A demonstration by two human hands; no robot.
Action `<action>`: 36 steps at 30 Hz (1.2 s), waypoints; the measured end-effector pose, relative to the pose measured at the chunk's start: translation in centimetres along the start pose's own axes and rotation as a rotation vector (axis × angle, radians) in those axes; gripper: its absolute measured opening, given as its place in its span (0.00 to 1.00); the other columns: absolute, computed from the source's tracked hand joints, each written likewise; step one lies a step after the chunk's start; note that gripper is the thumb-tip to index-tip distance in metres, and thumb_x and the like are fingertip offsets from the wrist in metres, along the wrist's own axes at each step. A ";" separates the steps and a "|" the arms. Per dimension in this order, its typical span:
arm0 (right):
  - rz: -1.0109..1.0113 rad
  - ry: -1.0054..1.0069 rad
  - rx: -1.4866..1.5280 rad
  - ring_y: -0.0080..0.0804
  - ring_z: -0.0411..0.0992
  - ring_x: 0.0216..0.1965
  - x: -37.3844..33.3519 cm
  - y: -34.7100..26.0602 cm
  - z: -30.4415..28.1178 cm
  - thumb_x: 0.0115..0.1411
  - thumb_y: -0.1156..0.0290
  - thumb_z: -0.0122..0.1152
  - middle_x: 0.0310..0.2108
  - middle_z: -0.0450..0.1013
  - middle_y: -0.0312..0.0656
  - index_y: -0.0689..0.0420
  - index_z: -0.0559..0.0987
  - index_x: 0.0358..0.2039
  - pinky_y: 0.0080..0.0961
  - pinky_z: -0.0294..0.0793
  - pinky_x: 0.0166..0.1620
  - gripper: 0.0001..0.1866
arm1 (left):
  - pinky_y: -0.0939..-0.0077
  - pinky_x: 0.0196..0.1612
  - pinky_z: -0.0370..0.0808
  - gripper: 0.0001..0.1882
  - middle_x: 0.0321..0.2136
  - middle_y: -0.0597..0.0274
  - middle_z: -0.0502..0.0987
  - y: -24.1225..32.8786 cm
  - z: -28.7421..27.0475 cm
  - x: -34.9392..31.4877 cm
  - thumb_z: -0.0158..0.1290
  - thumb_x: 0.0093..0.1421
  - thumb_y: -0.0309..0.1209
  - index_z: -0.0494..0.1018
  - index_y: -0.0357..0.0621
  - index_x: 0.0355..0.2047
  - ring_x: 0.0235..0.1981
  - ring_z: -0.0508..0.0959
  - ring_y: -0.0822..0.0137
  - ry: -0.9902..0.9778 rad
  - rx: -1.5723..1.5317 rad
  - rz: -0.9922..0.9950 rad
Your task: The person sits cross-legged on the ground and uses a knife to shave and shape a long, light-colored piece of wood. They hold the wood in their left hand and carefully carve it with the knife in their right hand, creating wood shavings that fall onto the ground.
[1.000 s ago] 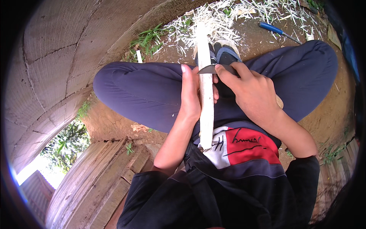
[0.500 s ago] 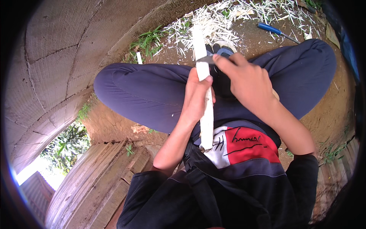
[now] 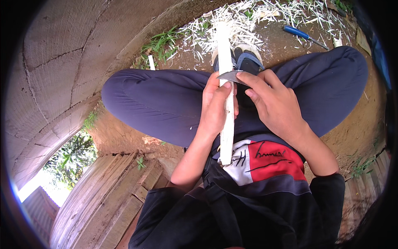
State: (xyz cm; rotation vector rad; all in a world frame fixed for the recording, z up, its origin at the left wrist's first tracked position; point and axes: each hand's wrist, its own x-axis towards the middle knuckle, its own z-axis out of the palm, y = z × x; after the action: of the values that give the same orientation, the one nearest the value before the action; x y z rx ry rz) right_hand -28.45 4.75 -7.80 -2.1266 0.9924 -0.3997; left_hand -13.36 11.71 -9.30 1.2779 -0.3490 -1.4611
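A long pale stick of peeled wood [image 3: 226,137] stands between my legs, its lower end against my shirt and its far end over the shavings. My left hand [image 3: 215,106] is wrapped round its middle, thumb along the front. In my right hand [image 3: 280,101] is a knife [image 3: 230,76] with a dark pointed blade; its handle is hidden in the palm. My index finger lies along the blade's back. The blade crosses the stick just above my left thumb, touching or very near the wood.
White wood shavings [image 3: 244,20] are heaped on the dirt beyond my sandalled feet [image 3: 248,58]. A blue-handled tool [image 3: 296,32] with a thin metal shaft lies beyond my right knee. A curved wall [image 3: 62,62] rises on the left, with wooden boards [image 3: 95,195] below it.
My right hand has drawn the knife down the stick toward me, closer to my left thumb. The stick's far end has shifted slightly right, and more of my sandals shows.
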 end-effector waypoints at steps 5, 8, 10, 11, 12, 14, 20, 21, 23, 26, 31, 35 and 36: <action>0.012 -0.008 0.000 0.42 0.75 0.23 0.0 0.0 0.5 0.56 0.71 0.60 0.31 0.69 0.39 0.42 0.74 0.51 0.35 0.76 0.23 0.21 | 0.84 0.14 0.67 0.13 0.25 0.65 0.68 -0.1 -0.1 0.1 0.42 0.65 0.33 0.64 0.40 0.47 0.12 0.68 0.77 -0.017 -0.046 0.015; 0.002 -0.002 0.003 0.41 0.75 0.24 0.0 0.1 0.5 0.56 0.74 0.59 0.31 0.68 0.39 0.42 0.73 0.52 0.35 0.76 0.24 0.23 | 0.82 0.12 0.66 0.20 0.27 0.59 0.70 -0.3 0.0 0.0 0.38 0.65 0.36 0.65 0.33 0.51 0.12 0.68 0.72 0.043 0.012 0.004; 0.010 -0.033 0.034 0.41 0.75 0.24 0.0 -0.1 0.2 0.55 0.76 0.58 0.30 0.68 0.39 0.43 0.73 0.52 0.36 0.76 0.24 0.23 | 0.82 0.12 0.66 0.20 0.27 0.60 0.70 -0.4 -0.2 0.0 0.39 0.66 0.37 0.65 0.34 0.51 0.11 0.68 0.73 0.040 0.012 0.010; 0.014 -0.048 0.048 0.42 0.75 0.25 -0.1 -0.2 0.1 0.55 0.77 0.58 0.30 0.68 0.39 0.43 0.73 0.52 0.36 0.76 0.25 0.23 | 0.82 0.12 0.67 0.20 0.26 0.60 0.70 -0.5 -0.2 0.0 0.39 0.66 0.37 0.65 0.34 0.50 0.11 0.68 0.73 0.038 0.012 0.013; 0.014 -0.052 0.056 0.42 0.75 0.25 -0.1 -0.2 0.0 0.55 0.77 0.58 0.30 0.68 0.40 0.43 0.73 0.52 0.37 0.76 0.25 0.24 | 0.82 0.12 0.66 0.19 0.26 0.61 0.70 -0.5 -0.2 -0.1 0.40 0.66 0.37 0.65 0.34 0.50 0.11 0.68 0.74 0.044 0.029 0.016; 0.015 -0.059 0.071 0.43 0.74 0.25 0.0 0.0 -0.1 0.55 0.78 0.57 0.30 0.68 0.40 0.43 0.73 0.52 0.38 0.76 0.26 0.24 | 0.83 0.12 0.66 0.18 0.26 0.62 0.70 -0.6 0.0 -0.1 0.40 0.67 0.37 0.66 0.35 0.48 0.11 0.68 0.75 0.053 0.064 0.019; 0.056 -0.040 0.055 0.45 0.74 0.25 0.2 0.6 0.7 0.56 0.76 0.56 0.29 0.68 0.42 0.41 0.73 0.53 0.40 0.76 0.27 0.24 | 0.83 0.11 0.65 0.13 0.22 0.66 0.69 -0.6 0.3 -0.1 0.41 0.67 0.38 0.66 0.41 0.36 0.10 0.67 0.77 0.111 0.214 -0.001; 0.060 -0.029 0.054 0.45 0.74 0.25 0.2 0.5 0.7 0.57 0.76 0.56 0.29 0.68 0.41 0.41 0.73 0.53 0.39 0.75 0.26 0.23 | 0.84 0.11 0.65 0.12 0.22 0.67 0.69 -0.6 0.3 -0.1 0.41 0.67 0.38 0.66 0.41 0.35 0.10 0.67 0.77 0.104 0.208 -0.003; 0.066 -0.010 0.053 0.44 0.73 0.24 0.4 0.3 0.6 0.57 0.74 0.56 0.28 0.68 0.41 0.41 0.74 0.52 0.39 0.75 0.26 0.22 | 0.84 0.11 0.65 0.12 0.21 0.67 0.69 -0.4 0.3 -0.1 0.41 0.67 0.38 0.66 0.42 0.33 0.10 0.67 0.77 0.096 0.198 -0.006; 0.081 0.003 0.086 0.43 0.72 0.23 0.1 0.3 0.3 0.58 0.73 0.56 0.27 0.68 0.42 0.41 0.74 0.52 0.38 0.74 0.26 0.21 | 0.84 0.11 0.64 0.12 0.22 0.67 0.69 -0.5 0.7 0.0 0.41 0.68 0.37 0.67 0.42 0.34 0.10 0.67 0.77 0.108 0.171 -0.003; 0.120 -0.028 0.104 0.42 0.72 0.24 -0.7 0.0 -0.3 0.58 0.74 0.57 0.26 0.67 0.42 0.41 0.74 0.53 0.37 0.74 0.27 0.22 | 0.84 0.12 0.64 0.13 0.23 0.67 0.70 -0.1 0.5 -0.1 0.41 0.67 0.37 0.68 0.40 0.40 0.10 0.67 0.78 0.118 0.144 0.005; 0.147 -0.063 0.144 0.43 0.72 0.25 -1.0 0.1 0.2 0.57 0.77 0.56 0.26 0.67 0.43 0.41 0.73 0.55 0.38 0.74 0.27 0.25 | 0.84 0.11 0.63 0.13 0.24 0.67 0.69 -0.3 0.4 -0.1 0.42 0.67 0.35 0.68 0.38 0.44 0.10 0.67 0.78 0.115 0.174 0.010; 0.140 -0.064 0.130 0.43 0.73 0.25 -1.0 0.1 0.2 0.57 0.77 0.55 0.26 0.67 0.43 0.41 0.73 0.55 0.38 0.74 0.28 0.25 | 0.85 0.13 0.63 0.12 0.23 0.68 0.69 -0.4 0.4 -0.1 0.44 0.66 0.33 0.67 0.38 0.44 0.11 0.67 0.79 0.107 0.175 0.009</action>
State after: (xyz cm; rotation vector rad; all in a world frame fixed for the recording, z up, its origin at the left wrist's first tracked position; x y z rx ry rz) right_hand -29.03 5.56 -8.02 -1.9290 1.0430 -0.3167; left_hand -13.88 11.80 -9.36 1.4863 -0.4175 -1.3713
